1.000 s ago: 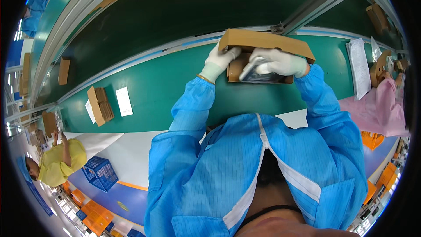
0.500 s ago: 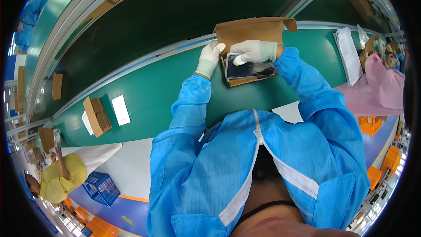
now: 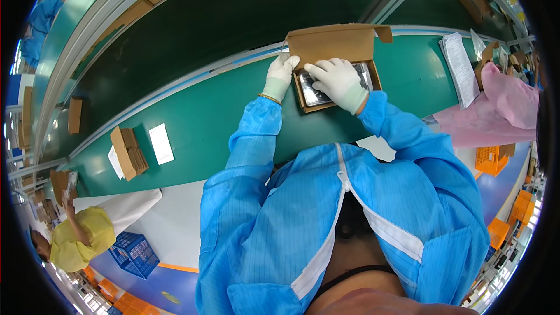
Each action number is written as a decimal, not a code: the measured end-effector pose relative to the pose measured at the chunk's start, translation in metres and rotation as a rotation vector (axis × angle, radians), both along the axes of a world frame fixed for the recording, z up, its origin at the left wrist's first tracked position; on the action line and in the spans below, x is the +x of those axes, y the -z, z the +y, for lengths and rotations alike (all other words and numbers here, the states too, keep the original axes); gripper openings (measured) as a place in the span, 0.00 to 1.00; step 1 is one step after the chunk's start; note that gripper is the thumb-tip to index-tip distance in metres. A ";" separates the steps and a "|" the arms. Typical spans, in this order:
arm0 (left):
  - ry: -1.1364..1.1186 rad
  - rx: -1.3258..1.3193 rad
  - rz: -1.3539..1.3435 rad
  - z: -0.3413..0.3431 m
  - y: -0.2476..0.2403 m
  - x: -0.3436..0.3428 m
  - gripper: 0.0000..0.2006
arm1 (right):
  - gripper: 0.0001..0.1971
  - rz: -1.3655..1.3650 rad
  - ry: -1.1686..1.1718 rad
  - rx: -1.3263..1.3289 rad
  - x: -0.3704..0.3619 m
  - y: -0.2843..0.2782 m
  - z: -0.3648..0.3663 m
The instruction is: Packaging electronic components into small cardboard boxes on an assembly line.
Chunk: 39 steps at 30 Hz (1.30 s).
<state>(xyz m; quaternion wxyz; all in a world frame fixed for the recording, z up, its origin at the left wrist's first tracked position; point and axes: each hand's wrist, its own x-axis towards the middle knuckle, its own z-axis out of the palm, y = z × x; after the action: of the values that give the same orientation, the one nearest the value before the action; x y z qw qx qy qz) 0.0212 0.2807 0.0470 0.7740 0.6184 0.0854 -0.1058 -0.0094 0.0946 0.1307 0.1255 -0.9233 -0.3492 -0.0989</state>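
Note:
A brown cardboard box (image 3: 330, 41) lies open on the green bench, its lid raised at the far side. Inside it rests a flat, dark device in clear plastic wrap (image 3: 312, 94), shiny with reflections. My left hand (image 3: 280, 73), in a white glove, is closed at the box's far left corner, pinching its edge by the lid. Across the wrapped device lies my right hand (image 3: 340, 83), also gloved, fingers stretched out and touching the wrap. That hand hides the middle of the device.
Left on the green bench (image 3: 216, 118) are a white printed sheet (image 3: 161, 143) and a stack of folded cardboard (image 3: 129, 153). Papers (image 3: 459, 69) lie to the right, beside a person's pink sleeve (image 3: 487, 108). A person in yellow (image 3: 84, 239) and a blue crate (image 3: 134, 255) are lower left.
The wrapped device has gone from tilted above the box's near edge down into the box. My right hand has shifted from gripping it to lying on top; my left hand stays put.

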 end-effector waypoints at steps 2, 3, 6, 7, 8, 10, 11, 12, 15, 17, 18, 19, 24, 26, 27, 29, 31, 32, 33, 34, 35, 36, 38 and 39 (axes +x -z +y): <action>-0.004 0.138 -0.032 0.002 0.004 -0.001 0.15 | 0.18 -0.099 -0.048 0.123 -0.017 -0.006 -0.003; -0.070 0.135 -0.017 -0.001 0.007 -0.002 0.15 | 0.16 -0.071 -0.096 0.052 -0.025 0.001 -0.007; -0.048 0.048 -0.093 -0.004 0.005 -0.016 0.17 | 0.11 -0.108 -0.073 0.087 -0.036 0.009 -0.005; -0.004 0.052 0.000 -0.008 0.001 -0.023 0.18 | 0.12 -0.076 -0.061 0.196 -0.035 0.006 -0.011; 0.030 0.060 0.095 -0.012 -0.003 -0.031 0.18 | 0.12 -0.037 -0.057 0.314 -0.035 0.001 -0.020; -0.061 0.150 -0.099 -0.008 0.006 -0.046 0.20 | 0.19 -0.096 0.145 0.342 -0.033 -0.012 -0.033; -0.113 0.235 0.090 -0.017 -0.030 -0.051 0.22 | 0.22 0.146 0.390 0.589 -0.028 -0.008 -0.051; -0.122 0.551 -0.019 0.007 0.011 -0.053 0.26 | 0.28 0.008 0.465 0.439 -0.023 0.000 -0.055; -0.167 0.463 -0.048 0.011 -0.012 -0.068 0.24 | 0.32 0.482 0.561 0.486 0.001 0.056 -0.080; -0.244 0.413 -0.012 0.032 -0.029 -0.089 0.24 | 0.34 0.658 0.537 0.528 -0.001 0.072 -0.059; -0.306 0.373 0.073 0.044 -0.040 -0.094 0.23 | 0.34 0.668 0.509 0.538 -0.002 0.076 -0.043; -0.365 0.327 0.154 0.057 -0.048 -0.100 0.22 | 0.34 0.632 0.489 0.508 -0.005 0.082 -0.025; -0.873 0.299 -0.227 0.170 0.003 -0.152 0.24 | 0.35 0.875 0.314 0.647 -0.029 0.047 0.085; -1.073 0.508 -0.169 0.197 -0.036 -0.176 0.18 | 0.36 0.678 0.371 0.519 -0.032 0.053 0.079; -1.199 0.825 -0.218 0.236 -0.036 -0.199 0.17 | 0.38 0.483 0.360 0.380 -0.038 0.049 0.086; -1.384 1.107 -0.225 0.312 -0.056 -0.243 0.15 | 0.34 0.197 0.217 0.158 -0.075 0.026 0.092; -1.352 1.405 0.116 0.364 -0.087 -0.268 0.22 | 0.21 0.253 0.112 0.086 -0.120 0.012 0.109; -1.310 1.470 0.241 0.394 -0.084 -0.278 0.28 | 0.16 0.549 0.109 -0.032 -0.135 -0.012 0.134; -1.188 1.499 0.341 0.421 -0.089 -0.279 0.32 | 0.15 0.644 0.033 -0.102 -0.147 -0.022 0.158; -1.056 1.522 0.436 0.438 -0.097 -0.277 0.36 | 0.14 0.740 -0.037 -0.171 -0.156 -0.028 0.179; -1.034 1.515 0.427 0.447 -0.101 -0.272 0.36 | 0.14 0.745 -0.014 -0.175 -0.163 -0.034 0.201; -0.863 1.551 0.573 0.451 -0.111 -0.262 0.39 | 0.14 0.737 -0.010 -0.221 -0.165 -0.041 0.224; -0.680 1.579 0.695 0.471 -0.116 -0.247 0.43 | 0.14 0.723 0.008 -0.265 -0.160 -0.047 0.254; -0.564 1.563 0.771 0.480 -0.115 -0.240 0.45 | 0.14 0.609 0.001 -0.254 -0.154 -0.045 0.258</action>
<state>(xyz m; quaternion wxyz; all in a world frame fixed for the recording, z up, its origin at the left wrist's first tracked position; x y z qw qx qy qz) -0.2188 0.7608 0.1620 0.0500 0.8442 0.5331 -0.0240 -0.1629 0.3528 0.1753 0.1080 -0.9189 -0.3048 0.2261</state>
